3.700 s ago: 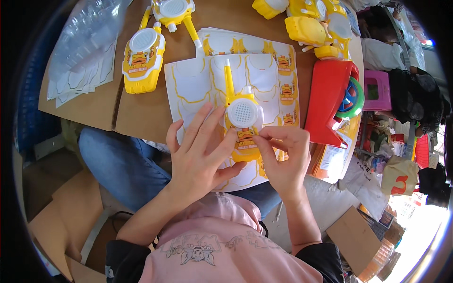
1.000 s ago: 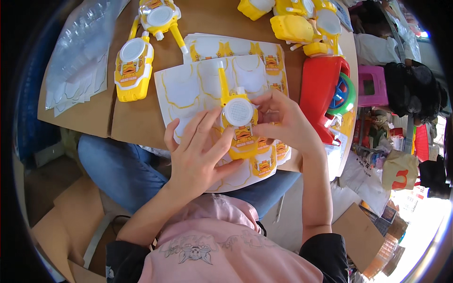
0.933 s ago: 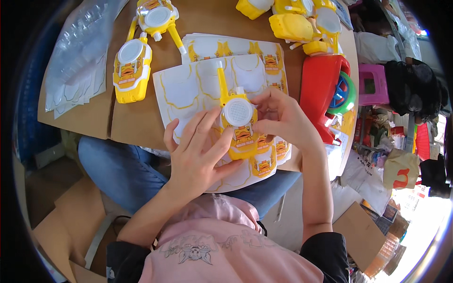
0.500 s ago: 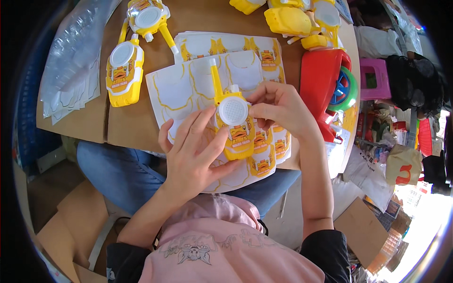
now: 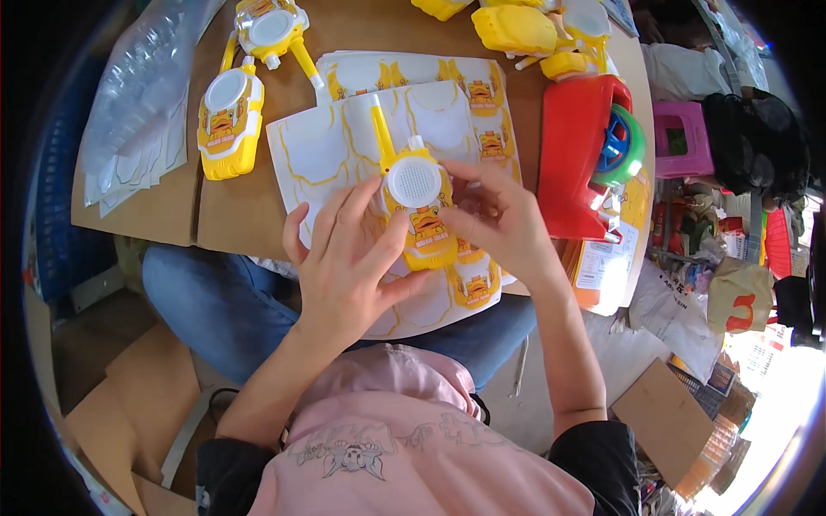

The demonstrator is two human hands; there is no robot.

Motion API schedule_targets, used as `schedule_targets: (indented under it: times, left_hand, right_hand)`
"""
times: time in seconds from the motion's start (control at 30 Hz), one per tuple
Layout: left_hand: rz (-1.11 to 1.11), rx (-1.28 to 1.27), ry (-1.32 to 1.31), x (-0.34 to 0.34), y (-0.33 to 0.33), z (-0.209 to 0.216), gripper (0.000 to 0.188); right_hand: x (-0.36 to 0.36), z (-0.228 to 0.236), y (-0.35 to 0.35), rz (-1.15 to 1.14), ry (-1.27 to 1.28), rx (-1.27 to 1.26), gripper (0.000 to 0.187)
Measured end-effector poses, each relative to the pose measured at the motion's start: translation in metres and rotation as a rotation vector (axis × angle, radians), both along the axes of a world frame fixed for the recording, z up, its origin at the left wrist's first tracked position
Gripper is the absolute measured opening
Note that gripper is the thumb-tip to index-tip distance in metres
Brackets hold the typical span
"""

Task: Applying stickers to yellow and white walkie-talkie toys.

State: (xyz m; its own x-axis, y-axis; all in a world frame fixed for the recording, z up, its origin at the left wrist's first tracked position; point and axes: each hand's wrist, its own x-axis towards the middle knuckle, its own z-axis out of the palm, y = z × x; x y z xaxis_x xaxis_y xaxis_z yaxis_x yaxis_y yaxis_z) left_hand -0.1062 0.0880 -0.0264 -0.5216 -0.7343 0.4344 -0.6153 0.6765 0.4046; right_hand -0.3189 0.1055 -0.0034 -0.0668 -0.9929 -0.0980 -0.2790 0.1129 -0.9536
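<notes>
A yellow toy walkie-talkie (image 5: 416,206) with a white round speaker and a long antenna lies over a white sticker sheet (image 5: 323,150). My left hand (image 5: 344,262) grips its left side from below, fingers spread along the body. My right hand (image 5: 499,219) holds its right side, fingertips pressing on the sticker on its front. Several yellow stickers remain on the sheet near my right hand.
Two more yellow walkie-talkies (image 5: 228,120) lie on the cardboard tabletop (image 5: 155,215) at the upper left, beside clear plastic bags (image 5: 142,103). More yellow toys (image 5: 525,30) sit at the top. A red toy (image 5: 585,155) stands at the right. Cardboard and clutter cover the floor.
The walkie-talkie stayed in both hands. My right hand moved from its lower edge up to its right side, pressing the front sticker. The view shifted slightly.
</notes>
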Motion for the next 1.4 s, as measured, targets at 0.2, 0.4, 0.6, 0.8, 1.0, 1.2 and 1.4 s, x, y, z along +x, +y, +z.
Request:
schedule_targets:
  times: [0.2, 0.4, 0.6, 0.8, 1.0, 1.2, 1.4]
  left_hand:
    - [-0.003, 0.001, 0.043, 0.003, 0.002, -0.007, 0.06]
    - [-0.026, 0.021, 0.12, 0.0, -0.001, -0.011, 0.062]
    - [-0.074, 0.133, 0.313, 0.006, -0.005, -0.013, 0.087]
    - [-0.162, 0.232, 0.426, 0.037, -0.037, 0.01, 0.095]
    - [-0.016, 0.028, 0.023, 0.079, -0.105, 0.037, 0.096]
    - [0.007, -0.069, -0.051, 0.103, -0.121, 0.026, 0.099]
    - [-0.045, 0.015, 0.075, 0.11, -0.127, 0.056, 0.093]
  right_hand:
    - [0.001, 0.005, 0.009, 0.116, 0.022, 0.086, 0.065]
    - [0.031, 0.002, 0.002, -0.019, 0.321, 0.014, 0.069]
    - [0.037, -0.017, -0.008, -0.184, 0.29, -0.068, 0.052]
    - [0.04, 0.015, -0.025, -0.118, -0.227, 0.001, 0.03]
    - [0.076, 0.0, -0.087, 0.039, -0.032, -0.137, 0.056]
    - [0.087, 0.003, -0.106, 0.186, 0.153, -0.133, 0.061]
    - [0.014, 0.049, -0.148, -0.019, 0.43, -0.29, 0.044]
